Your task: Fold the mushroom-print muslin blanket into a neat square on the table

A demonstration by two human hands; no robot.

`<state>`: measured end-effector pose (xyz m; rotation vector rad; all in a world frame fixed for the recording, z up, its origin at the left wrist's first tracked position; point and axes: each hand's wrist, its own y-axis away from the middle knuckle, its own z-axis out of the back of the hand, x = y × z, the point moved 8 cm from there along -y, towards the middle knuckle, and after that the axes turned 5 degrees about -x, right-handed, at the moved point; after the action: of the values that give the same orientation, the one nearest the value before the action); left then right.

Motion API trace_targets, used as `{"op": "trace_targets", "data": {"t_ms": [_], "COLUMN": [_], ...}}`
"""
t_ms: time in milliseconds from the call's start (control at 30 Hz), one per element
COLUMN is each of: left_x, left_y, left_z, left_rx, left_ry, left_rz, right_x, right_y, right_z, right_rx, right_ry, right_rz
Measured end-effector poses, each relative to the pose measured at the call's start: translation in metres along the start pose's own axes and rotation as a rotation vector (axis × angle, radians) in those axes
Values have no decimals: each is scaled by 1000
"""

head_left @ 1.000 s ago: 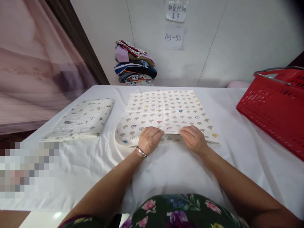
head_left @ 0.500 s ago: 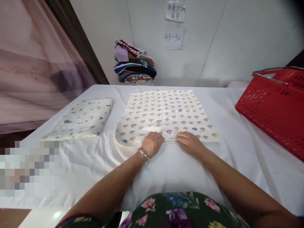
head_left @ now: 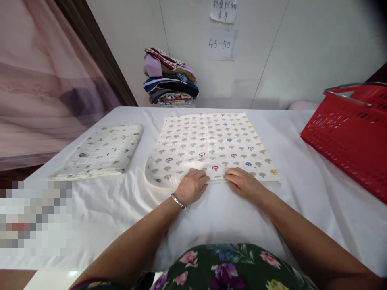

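A white cloth printed with small mushrooms (head_left: 208, 141) lies spread in front of me, grey ones mostly, with a few red, blue and yellow. Its left front corner is rounded, and layers show along the near edge. My left hand (head_left: 192, 186), with a silver bracelet at the wrist, is closed on that edge, fingers curled over the top. A short way to the right, my right hand (head_left: 242, 180) pinches the same edge. Both thumbs are mostly hidden. To the left rests a folded white cloth with a sparse plant-like print (head_left: 101, 155).
A white-covered table (head_left: 121, 225) carries the cloths. At its right side stands a red plastic basket (head_left: 347, 141) with a metal handle. Behind the far edge rises a pile of folded textiles (head_left: 171, 80). Paper signs (head_left: 220, 44) hang on the wall; a pink curtain (head_left: 45, 88) borders the left.
My left wrist has shifted slightly left and its hand has turned a little. Both hands stay on the cloth's near edge. The whole view has moved slightly.
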<state>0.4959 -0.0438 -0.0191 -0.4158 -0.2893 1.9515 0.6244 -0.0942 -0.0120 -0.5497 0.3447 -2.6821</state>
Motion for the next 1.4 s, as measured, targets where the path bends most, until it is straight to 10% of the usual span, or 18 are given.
{"op": "trace_targets", "data": {"t_ms": [1400], "left_x": [-8], "left_y": [-1], "left_z": [2], "left_rx": [-6], "left_ry": [-87], "left_rz": [62], "right_x": [-5], "right_y": [2], "right_z": [-2], "right_rx": [-47], "right_ry": [-11], "right_rz": [-22]}}
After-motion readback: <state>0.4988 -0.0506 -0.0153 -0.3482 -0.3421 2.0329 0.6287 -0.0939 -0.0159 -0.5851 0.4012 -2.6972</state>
